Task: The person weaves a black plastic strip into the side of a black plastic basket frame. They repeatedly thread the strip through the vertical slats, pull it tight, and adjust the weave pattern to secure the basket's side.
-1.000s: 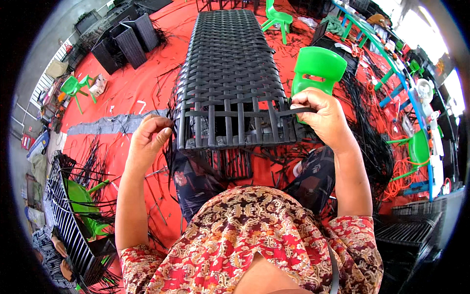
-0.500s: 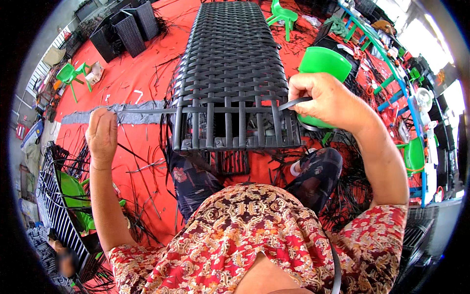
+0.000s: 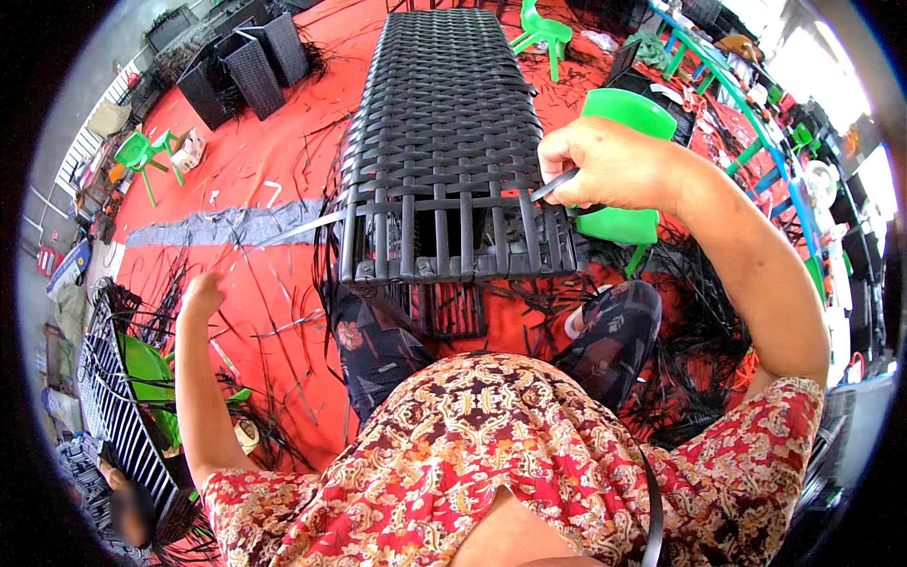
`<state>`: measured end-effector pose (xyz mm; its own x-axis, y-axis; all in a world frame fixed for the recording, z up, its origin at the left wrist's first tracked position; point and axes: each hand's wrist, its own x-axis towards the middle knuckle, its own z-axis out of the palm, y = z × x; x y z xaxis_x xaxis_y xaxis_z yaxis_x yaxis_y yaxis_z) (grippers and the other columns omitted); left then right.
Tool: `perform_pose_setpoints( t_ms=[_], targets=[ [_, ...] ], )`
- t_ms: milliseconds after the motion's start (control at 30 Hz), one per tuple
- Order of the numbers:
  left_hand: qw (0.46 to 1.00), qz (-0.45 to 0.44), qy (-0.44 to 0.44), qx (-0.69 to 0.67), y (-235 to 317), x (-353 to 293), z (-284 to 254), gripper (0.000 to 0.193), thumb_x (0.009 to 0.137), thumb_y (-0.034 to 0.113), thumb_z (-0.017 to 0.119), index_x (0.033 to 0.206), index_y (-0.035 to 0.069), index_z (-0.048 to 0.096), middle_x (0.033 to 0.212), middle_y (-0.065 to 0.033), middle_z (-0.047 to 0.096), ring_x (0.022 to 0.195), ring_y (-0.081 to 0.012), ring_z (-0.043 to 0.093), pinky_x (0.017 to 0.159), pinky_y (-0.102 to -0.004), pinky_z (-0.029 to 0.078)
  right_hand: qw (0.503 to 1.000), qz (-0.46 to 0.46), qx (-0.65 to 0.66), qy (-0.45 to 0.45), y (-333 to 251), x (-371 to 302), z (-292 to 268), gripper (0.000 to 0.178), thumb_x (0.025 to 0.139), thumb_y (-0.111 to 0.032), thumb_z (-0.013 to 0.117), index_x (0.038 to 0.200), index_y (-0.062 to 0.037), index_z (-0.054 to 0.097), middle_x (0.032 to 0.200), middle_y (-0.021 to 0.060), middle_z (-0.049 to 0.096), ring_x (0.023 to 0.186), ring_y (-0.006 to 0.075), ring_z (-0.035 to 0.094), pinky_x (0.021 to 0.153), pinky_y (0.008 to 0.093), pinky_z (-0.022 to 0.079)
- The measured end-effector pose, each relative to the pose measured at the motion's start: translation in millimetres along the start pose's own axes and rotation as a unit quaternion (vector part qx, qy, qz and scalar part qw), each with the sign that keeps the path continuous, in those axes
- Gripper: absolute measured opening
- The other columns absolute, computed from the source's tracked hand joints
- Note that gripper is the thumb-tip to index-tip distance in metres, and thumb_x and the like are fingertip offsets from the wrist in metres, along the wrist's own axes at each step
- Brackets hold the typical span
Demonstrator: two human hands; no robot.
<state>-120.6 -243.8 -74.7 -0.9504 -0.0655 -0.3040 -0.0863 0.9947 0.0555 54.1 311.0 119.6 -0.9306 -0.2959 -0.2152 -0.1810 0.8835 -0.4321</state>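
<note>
A black woven wicker piece (image 3: 444,113) stands in front of me, its near end showing bare upright slats with open gaps. A flat dark weaving strip (image 3: 316,227) runs out from the left side of those slats, its far end loose over the floor. My right hand (image 3: 590,165) is closed at the right edge of the weave, pinching the strip's other end between thumb and fingers. My left hand (image 3: 201,291) is down to the left with its fingers curled, apart from the strip and from the wicker piece.
A green chair (image 3: 624,113) stands just behind my right hand. Cut black strips (image 3: 685,340) litter the red floor (image 3: 283,312). At the left lie a slatted frame (image 3: 128,406) and a person. More wicker pieces (image 3: 250,76) stand far left; a blue-green rack (image 3: 775,142) lines the right.
My left hand has let go of the strip and dropped lower; the strip's left end now hangs loose. My right hand has moved slightly left and up, still holding its end.
</note>
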Motion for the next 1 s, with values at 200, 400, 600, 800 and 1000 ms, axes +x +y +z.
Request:
perform_pose_setpoints(
  t_ms=[200, 400, 600, 800, 1000],
  targets=[
    [0.793, 0.464, -0.026, -0.395, 170.6, -124.9, -58.4, 0.038, 0.085, 0.014, 0.065, 0.120, 0.002, 0.057, 0.097, -0.0031, 0.063, 0.093, -0.0145, 0.059, 0.087, -0.0289, 0.044, 0.999, 0.018, 0.031, -0.015, -4.2, -1.9, -5.2, 0.017, 0.073, -0.014, 0.067, 0.073, 0.0008, 0.059, 0.063, 0.0058, 0.059, 0.058, 0.0126, 0.057, 0.053, 0.0299, 0.044],
    [0.833, 0.443, 0.218, -0.249, 174.2, -112.3, -51.5, 0.009, 0.085, 0.006, 0.064, 0.092, 0.002, 0.061, 0.075, -0.0054, 0.057, 0.070, -0.0138, 0.054, 0.067, -0.0273, 0.045, 0.999, 0.010, 0.051, -0.010, 2.4, -0.7, -1.3, 0.016, 0.074, -0.013, 0.067, 0.073, 0.0008, 0.059, 0.063, 0.0057, 0.060, 0.057, 0.0126, 0.058, 0.054, 0.0281, 0.045],
    [0.829, 0.419, 0.284, -0.239, 128.0, -48.1, -37.9, 0.010, 0.089, 0.011, 0.061, 0.092, 0.001, 0.060, 0.070, -0.0072, 0.051, 0.065, -0.0129, 0.049, 0.061, -0.0269, 0.043, 0.992, -0.017, 0.125, -0.005, 5.2, 2.4, 0.5, 0.019, 0.074, -0.014, 0.071, 0.078, 0.0016, 0.061, 0.065, 0.0071, 0.063, 0.059, 0.0155, 0.061, 0.058, 0.0310, 0.049],
    [0.855, 0.362, 0.249, -0.276, 105.3, -20.9, -17.2, 0.011, 0.090, 0.013, 0.061, 0.091, 0.002, 0.061, 0.066, -0.0042, 0.049, 0.063, -0.0106, 0.045, 0.059, -0.0264, 0.041, 0.984, -0.092, 0.123, 0.086, 6.0, 0.3, 9.2, 0.022, 0.075, -0.016, 0.074, 0.085, -0.0018, 0.061, 0.080, 0.0065, 0.061, 0.076, 0.0140, 0.059, 0.068, 0.0295, 0.048],
    [0.858, 0.334, 0.215, -0.325, 95.0, -21.3, 12.4, 0.012, 0.088, 0.013, 0.063, 0.096, 0.004, 0.063, 0.067, -0.0019, 0.051, 0.065, -0.0094, 0.047, 0.060, -0.0255, 0.042, 0.972, -0.054, 0.208, 0.092, 18.8, -5.3, 16.2, 0.016, 0.076, -0.003, 0.071, 0.087, -0.0036, 0.059, 0.077, -0.0001, 0.055, 0.069, 0.0080, 0.054, 0.062, 0.0228, 0.047]
  ],
)
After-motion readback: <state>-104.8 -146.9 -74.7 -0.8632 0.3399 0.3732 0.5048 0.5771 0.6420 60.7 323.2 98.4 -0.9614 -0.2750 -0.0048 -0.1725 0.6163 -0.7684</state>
